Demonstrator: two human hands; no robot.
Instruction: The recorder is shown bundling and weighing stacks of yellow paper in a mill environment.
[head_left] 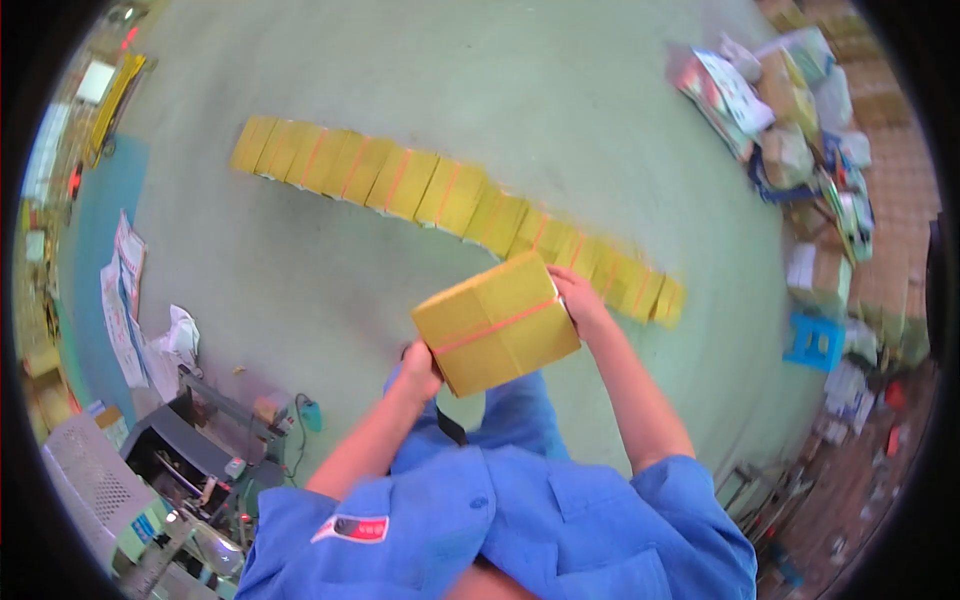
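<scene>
Between my two hands I hold a yellow-brown cardboard box (497, 325) with a thin pink-red strap round its middle. My left hand (422, 369) grips its left side near the lower corner. On the opposite side, my right hand (577, 300) presses against the box near its upper right corner. The fingers of both hands are partly hidden by the box. It is held up in front of my body, slightly tilted. Beyond it, a long row of similar strapped boxes (404, 182) runs across the floor, and the held box overlaps part of that row in view.
A dark machine (190, 440) with a cable stands at the lower left. Paper sheets (125, 300) lie on a blue floor strip at the left. Bags and cartons (790, 110) pile up at the right, with a blue stool (815, 342) below them. Green floor (560, 80) surrounds the row.
</scene>
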